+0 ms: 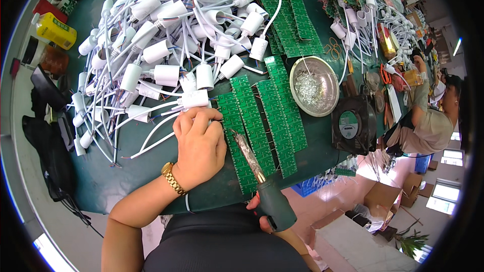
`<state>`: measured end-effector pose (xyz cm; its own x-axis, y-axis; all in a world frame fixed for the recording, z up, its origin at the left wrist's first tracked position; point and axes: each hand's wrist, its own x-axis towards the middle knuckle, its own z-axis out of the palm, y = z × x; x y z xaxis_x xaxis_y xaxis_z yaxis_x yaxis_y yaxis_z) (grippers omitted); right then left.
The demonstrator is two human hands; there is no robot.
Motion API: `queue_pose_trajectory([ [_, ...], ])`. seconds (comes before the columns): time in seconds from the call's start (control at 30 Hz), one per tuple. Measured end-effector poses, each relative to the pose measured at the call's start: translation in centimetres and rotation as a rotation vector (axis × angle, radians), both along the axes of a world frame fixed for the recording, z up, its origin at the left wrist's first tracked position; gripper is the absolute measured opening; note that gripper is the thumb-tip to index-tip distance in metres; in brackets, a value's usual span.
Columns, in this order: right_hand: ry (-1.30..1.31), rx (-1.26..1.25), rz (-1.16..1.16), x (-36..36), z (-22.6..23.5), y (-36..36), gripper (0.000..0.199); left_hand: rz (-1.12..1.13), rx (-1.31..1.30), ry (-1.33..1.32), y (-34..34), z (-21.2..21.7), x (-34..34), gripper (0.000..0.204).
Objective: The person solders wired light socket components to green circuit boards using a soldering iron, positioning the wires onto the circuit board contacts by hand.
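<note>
My left hand (200, 143) is closed, its fingertips bunched at the upper left end of a green circuit board strip (237, 156). A white lamp holder (194, 99) lies just beyond the fingers, and white cables (156, 133) run up to them from the left. What the fingertips pinch is hidden. In my right hand (261, 214), mostly covered by the tool, is a soldering gun (276, 206) with a dark green body. Its blackened metal tip points up and left over the boards, close to my left fingers. More green board strips (282, 116) lie side by side to the right.
A large heap of white lamp holders (166, 50) with cables covers the far left. Right of the boards stand a metal bowl (297, 90) holding silvery solder and a black fan (353, 126). A yellow bottle (56, 30) is far left; another person (428, 116) sits at right.
</note>
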<state>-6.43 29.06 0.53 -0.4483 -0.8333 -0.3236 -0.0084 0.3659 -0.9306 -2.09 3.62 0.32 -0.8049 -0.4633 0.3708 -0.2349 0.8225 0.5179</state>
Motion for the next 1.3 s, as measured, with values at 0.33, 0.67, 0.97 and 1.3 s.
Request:
queue_pose_trajectory([
  [0.33,-0.247,-0.253,-0.164,1.6,-1.6,1.1,0.075,0.008,-0.008,0.020,-0.1,-0.2,0.0,0.015],
  [0.67,-0.243,-0.353,-0.200,1.6,-1.3,0.9,0.072,-0.050,-0.100,0.059,-0.9,-0.2,0.0,0.014],
  [0.97,-0.252,-0.282,-0.108,1.2,-1.0,1.4,0.071,-0.048,-0.186,0.058,-0.7,-0.5,1.2,0.017],
  [1.3,-0.153,-0.220,-0.016,1.0,-1.6,1.3,0.066,-0.102,0.018,0.002,-1.2,-0.1,1.1,0.016],
])
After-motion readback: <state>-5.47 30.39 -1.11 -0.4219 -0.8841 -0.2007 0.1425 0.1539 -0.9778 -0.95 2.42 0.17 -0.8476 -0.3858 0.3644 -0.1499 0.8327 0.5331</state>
